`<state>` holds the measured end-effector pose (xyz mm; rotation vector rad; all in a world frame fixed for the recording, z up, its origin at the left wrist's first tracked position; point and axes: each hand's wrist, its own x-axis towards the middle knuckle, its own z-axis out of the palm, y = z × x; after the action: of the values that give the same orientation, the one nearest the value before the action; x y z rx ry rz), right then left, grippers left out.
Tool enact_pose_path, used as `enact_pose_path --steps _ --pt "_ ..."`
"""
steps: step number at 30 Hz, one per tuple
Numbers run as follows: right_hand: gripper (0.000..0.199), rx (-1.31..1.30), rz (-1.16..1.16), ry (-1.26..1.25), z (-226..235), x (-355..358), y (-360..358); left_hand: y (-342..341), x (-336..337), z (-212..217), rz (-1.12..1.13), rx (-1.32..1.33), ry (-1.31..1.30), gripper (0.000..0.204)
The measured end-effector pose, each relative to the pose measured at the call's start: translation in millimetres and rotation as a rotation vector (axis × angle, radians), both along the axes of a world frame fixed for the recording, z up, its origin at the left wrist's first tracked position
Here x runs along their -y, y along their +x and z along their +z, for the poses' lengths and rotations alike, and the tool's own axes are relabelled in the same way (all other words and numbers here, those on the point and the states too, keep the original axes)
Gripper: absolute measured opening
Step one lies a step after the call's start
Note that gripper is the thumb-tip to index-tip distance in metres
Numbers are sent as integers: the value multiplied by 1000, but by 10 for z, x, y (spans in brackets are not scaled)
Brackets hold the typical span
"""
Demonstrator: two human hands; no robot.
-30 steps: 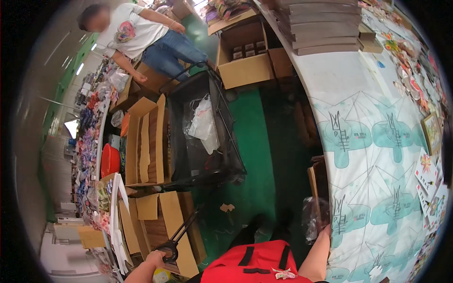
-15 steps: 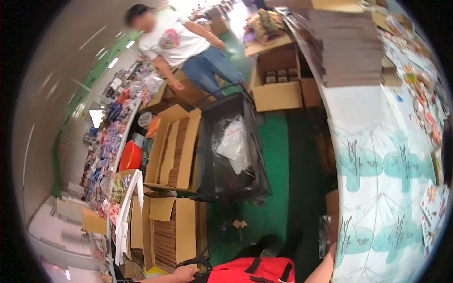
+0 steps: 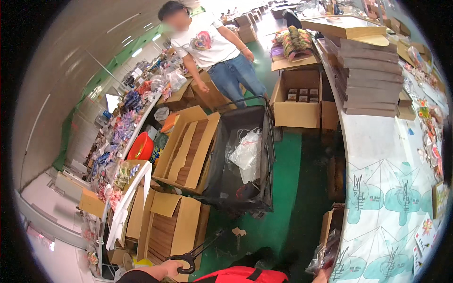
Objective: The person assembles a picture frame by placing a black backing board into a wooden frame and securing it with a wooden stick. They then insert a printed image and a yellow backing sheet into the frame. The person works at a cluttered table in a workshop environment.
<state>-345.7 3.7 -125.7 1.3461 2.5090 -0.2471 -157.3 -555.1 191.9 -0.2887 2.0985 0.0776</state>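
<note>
At the lower edge, my left hand [image 3: 171, 269] is closed round the black looped pull handle [image 3: 188, 264] of a wagon; the handle's thin shaft slants up toward the cart. The black fabric wagon [image 3: 219, 181] stands ahead on the floor. Inside it lies a crumpled white plastic bag [image 3: 247, 155] among clear film. My right hand [image 3: 322, 274] is low by the near end of the table at right, beside clear plastic wrap [image 3: 320, 258] on an open carton. The frame's edge cuts this hand off, and its fingers are not readable.
Open cartons of brown flat pieces [image 3: 163, 231] line the wagon's left side. Another carton [image 3: 296, 113] with small boxes stands beyond. A person [image 3: 212, 52] in a white shirt stands behind the wagon. The white table [image 3: 368, 137] at right bears stacked brown boards [image 3: 370, 78].
The view has tipped upward, so the wagon, cartons and table sit lower and further right. My left hand still grips the handle, whose shaft now shows more clearly. The person stays behind the wagon.
</note>
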Motion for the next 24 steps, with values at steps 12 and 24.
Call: enact_pose_path --steps 12,24 --pt "46 -9 35 -3 24 12 221 282 -4 -170 62 94 -22 28" --pt "44 -145 85 -60 -195 -117 907 554 -75 -336 5 -113 17 20"
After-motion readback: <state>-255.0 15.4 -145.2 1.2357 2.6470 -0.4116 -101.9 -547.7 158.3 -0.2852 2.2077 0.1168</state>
